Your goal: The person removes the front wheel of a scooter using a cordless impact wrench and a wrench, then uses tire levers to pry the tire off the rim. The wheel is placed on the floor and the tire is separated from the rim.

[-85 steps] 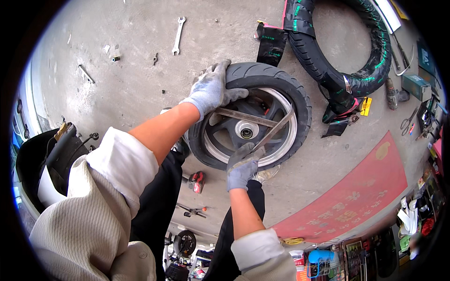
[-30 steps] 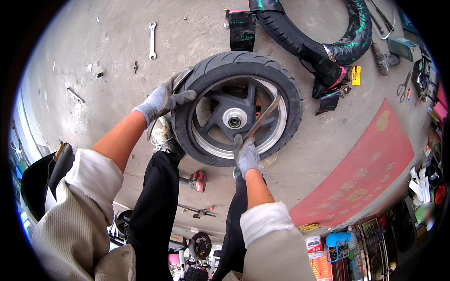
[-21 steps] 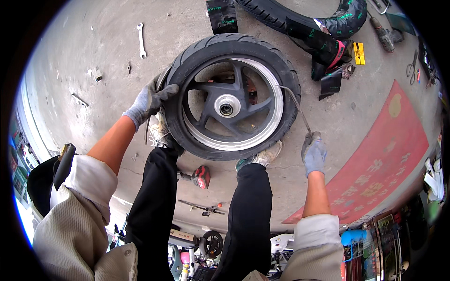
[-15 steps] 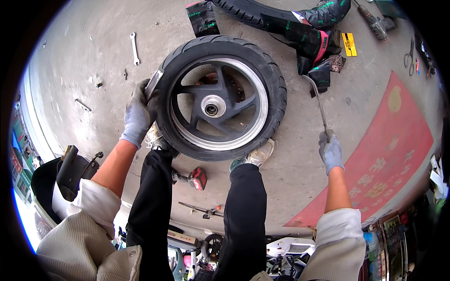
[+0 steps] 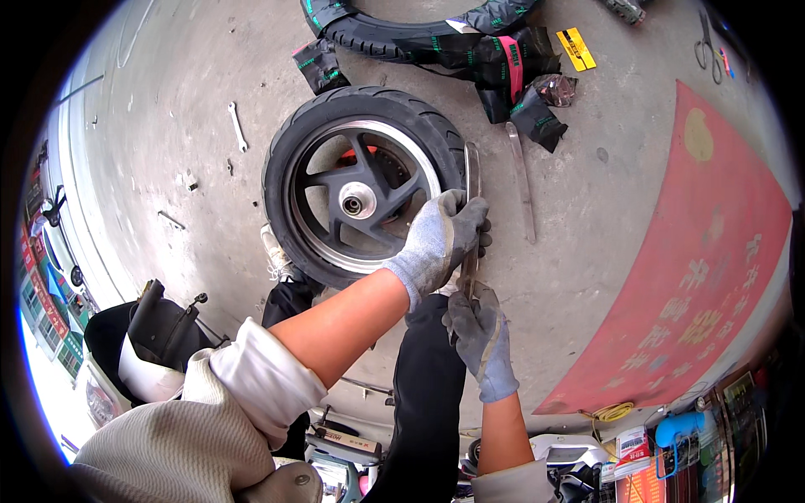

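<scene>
A motorcycle wheel with a dark spoked rim (image 5: pixel 369 159) and black tyre (image 5: pixel 281 168) lies flat between my feet. My left hand (image 5: pixel 440 239), in a grey work glove, reaches across to the tyre's right side, closed round a flat metal tyre lever (image 5: pixel 474 172). That lever points away from me along the tyre's edge; whether it touches the rubber I cannot tell. My right hand (image 5: pixel 482 331), gloved too, grips the lever's near end below the left hand. A second tyre lever (image 5: pixel 521 180) lies on the concrete to the right.
A partly wrapped tyre (image 5: pixel 369 38) and black wrapping (image 5: pixel 537 121) lie beyond the wheel, near a yellow card (image 5: pixel 576 49). An open-ended spanner (image 5: pixel 238 127) is at the left. Scissors (image 5: pixel 708 50) lie far right, past a red mat (image 5: pixel 671 260).
My left hand has swung from the wheel's left side to its right with its lever. The right hand let its lever go onto the floor and came in to grip the left hand's lever.
</scene>
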{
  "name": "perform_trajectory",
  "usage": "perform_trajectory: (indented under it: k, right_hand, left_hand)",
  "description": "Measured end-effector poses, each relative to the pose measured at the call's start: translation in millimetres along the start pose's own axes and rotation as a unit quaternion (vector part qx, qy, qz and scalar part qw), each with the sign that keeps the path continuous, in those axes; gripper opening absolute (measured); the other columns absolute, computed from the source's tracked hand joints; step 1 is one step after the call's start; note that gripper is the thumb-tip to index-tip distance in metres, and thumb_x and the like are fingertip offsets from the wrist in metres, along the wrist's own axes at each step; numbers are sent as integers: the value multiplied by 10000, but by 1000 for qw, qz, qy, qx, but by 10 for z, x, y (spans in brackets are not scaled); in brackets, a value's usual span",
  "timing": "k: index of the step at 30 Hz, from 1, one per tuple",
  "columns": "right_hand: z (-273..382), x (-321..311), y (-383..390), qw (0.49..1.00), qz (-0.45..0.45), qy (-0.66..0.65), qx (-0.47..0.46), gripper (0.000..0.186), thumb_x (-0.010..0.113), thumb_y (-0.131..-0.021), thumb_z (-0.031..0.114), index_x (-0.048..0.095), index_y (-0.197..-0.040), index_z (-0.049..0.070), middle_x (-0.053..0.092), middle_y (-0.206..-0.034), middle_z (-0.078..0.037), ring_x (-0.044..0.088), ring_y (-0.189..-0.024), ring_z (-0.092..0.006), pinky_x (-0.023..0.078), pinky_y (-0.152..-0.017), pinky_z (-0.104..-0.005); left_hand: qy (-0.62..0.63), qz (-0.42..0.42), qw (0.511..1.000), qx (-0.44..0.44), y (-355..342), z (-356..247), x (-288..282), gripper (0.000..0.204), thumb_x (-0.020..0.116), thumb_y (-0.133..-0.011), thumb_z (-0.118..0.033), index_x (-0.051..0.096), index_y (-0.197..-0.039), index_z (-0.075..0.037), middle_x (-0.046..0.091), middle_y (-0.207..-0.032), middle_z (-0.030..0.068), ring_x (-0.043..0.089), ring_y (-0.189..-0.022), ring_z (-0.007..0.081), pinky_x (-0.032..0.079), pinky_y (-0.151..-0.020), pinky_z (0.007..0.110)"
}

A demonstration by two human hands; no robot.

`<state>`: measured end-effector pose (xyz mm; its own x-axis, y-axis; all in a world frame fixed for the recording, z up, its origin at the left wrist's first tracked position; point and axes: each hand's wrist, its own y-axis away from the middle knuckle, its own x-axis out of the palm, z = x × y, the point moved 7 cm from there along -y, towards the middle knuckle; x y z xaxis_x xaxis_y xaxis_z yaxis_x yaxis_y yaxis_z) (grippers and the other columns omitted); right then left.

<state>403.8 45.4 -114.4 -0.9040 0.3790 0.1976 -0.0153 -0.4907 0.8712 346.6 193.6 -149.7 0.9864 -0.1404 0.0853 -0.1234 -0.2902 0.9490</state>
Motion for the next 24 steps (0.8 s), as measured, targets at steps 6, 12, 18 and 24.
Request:
perform_trajectory:
  k: [6,12,18,24]
  right_hand:
    - [268,-518,84,978,-127,139,-88,478,470,-1035,332,499,-1337,-37,660,-1055,-174,657,-916,-259,542,-803,-361]
    - [229,-374,352,950,126,-191,212,645,428,-1010,544,471,-1364,7,684,-1041,-181,696,-788,-259,590,-591,-364]
    - [338,-245,185,973,61,131,182,360,504,-1027,267,539,-1303,39,608,-719,-31,488,-489,-61,331,-401,-219]
    - [564,-1105,-416,944,-75,319,31,340,543,-991,209,612,-1256,7,584,-764,-16,523,-592,-116,429,-542,-274]
  left_hand:
    - [-373,106,879,277,483,-250,47,210,627,-960,-149,635,-1120,-13,683,-828,76,662,-745,179,525,-642,325]
    - [-572,227,508,602,1228,11,169,184,623,-776,-235,663,-896,-102,622,-958,25,621,-969,191,540,-853,374]
    - [-541,190,588,571,1001,-88,-384,324,665,-865,-302,646,-1114,-94,647,-1060,75,629,-1047,253,525,-897,397]
    - [-534,-195,762,309,-35,-893,-2779,810,794,-829,-338,390,-1451,-13,479,-1422,255,514,-1284,368,424,-1077,451]
